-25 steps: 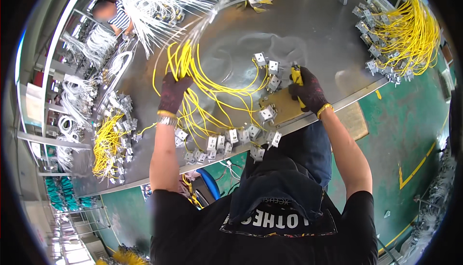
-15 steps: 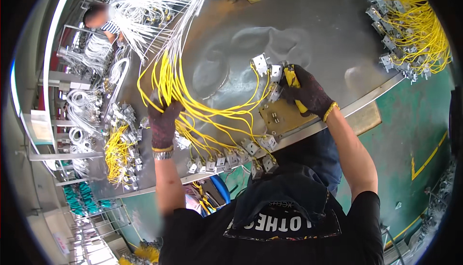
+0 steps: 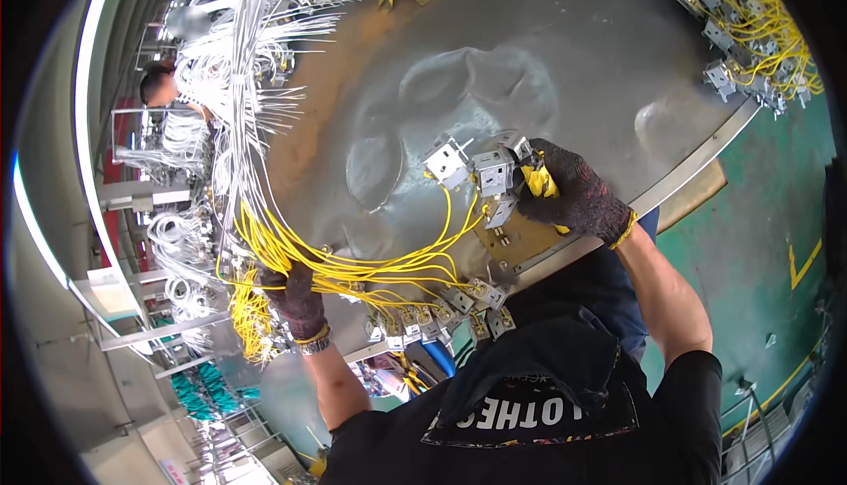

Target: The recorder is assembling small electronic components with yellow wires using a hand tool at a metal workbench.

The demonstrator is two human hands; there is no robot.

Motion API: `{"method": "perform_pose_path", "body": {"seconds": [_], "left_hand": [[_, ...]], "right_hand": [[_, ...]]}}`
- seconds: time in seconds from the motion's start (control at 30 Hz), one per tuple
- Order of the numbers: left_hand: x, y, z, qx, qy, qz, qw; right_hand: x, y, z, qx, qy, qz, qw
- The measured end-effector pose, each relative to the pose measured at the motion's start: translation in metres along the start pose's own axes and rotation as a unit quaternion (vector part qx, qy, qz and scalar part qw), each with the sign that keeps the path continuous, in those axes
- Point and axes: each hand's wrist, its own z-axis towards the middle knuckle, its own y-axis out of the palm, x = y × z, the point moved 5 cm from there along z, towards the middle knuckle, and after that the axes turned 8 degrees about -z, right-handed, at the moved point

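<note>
My left hand (image 3: pixel 298 295), in a dark glove, is closed round a bundle of yellow-sleeved wires (image 3: pixel 362 266) at the left part of the metal table. The bundle's white ends (image 3: pixel 251 88) stretch away to the far left. In a dark glove with yellow tape on its fingers, my right hand (image 3: pixel 573 190) grips small silvery metal boxes (image 3: pixel 492 173) near the table's front edge. Yellow wires join these boxes to the bundle. More metal boxes (image 3: pixel 428 317) on the same wires lie in a row along the front edge. The right fingertips are partly hidden behind the boxes.
The dented metal table (image 3: pixel 609 70) has a raised rim. A brownish plate (image 3: pixel 503 242) lies by the front edge. Yellow-wired metal boxes (image 3: pixel 728 31) are piled at the far right, with another yellow-wired pile (image 3: pixel 251 317) at left. A person (image 3: pixel 159 88) is beyond white wire bundles.
My left hand has moved nearer to me with the wire bundle, whose white ends have swung left. My right hand has come slightly nearer, still holding metal boxes.
</note>
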Motion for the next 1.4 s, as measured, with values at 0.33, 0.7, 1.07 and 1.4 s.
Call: {"method": "perform_pose_path", "body": {"seconds": [0.33,0.7,1.07,1.4], "left_hand": [[0.004,0.008,0.003,-0.030,0.003,-0.060,0.998],[0.015,0.025,0.001,0.025,0.008,-0.066,0.997],[0.034,0.024,-0.018,0.016,0.052,-0.101,0.993],[0.040,0.016,-0.030,0.051,0.107,-0.119,0.986]], "right_hand": [[-0.035,0.000,-0.022,-0.014,0.016,0.023,1.000],[-0.059,0.000,-0.036,-0.057,-0.017,-0.008,0.998],[-0.074,0.017,-0.073,-0.037,0.078,0.047,0.995],[-0.088,0.029,-0.086,-0.033,0.031,-0.005,0.999]]}}
